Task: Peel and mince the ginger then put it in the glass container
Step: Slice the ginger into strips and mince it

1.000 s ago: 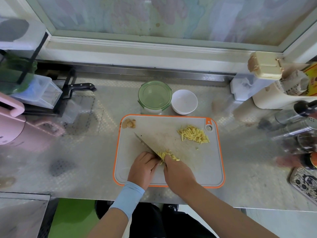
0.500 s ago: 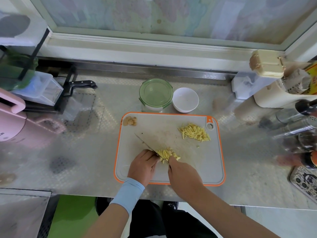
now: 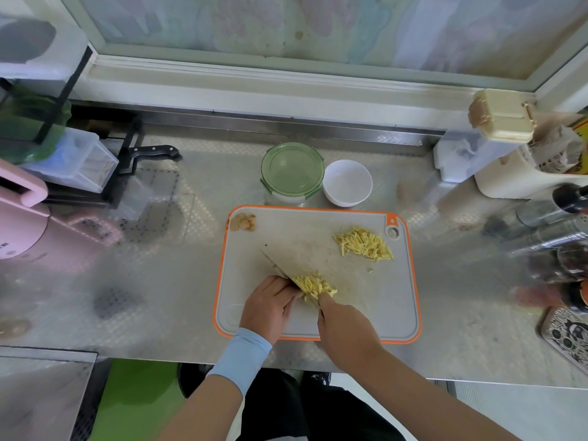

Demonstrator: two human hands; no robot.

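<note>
The right hand [image 3: 346, 326] grips the knife [image 3: 280, 268], its blade slanting beside ginger strips [image 3: 315, 286] on the cutting board [image 3: 397, 297]. The left hand [image 3: 270, 303] curls against the blade; whether it holds anything, I cannot tell. A second ginger pile [image 3: 362, 243] lies farther right. The lidded glass container [image 3: 292, 170] stands behind the board.

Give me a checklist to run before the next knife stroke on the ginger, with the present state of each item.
1. Knife held: the right hand holds the steel kitchen knife: ok.
2. Fingers off the edge: the left hand is curled right against the blade: cannot tell.
3. Ginger minced: the yellow ginger strips by the blade and the far ginger pile are long strips: not ok.
4. Container open: the round glass container has its green lid on: not ok.
5. Board steady: the grey orange-rimmed cutting board lies flat on the steel counter: ok.
</note>
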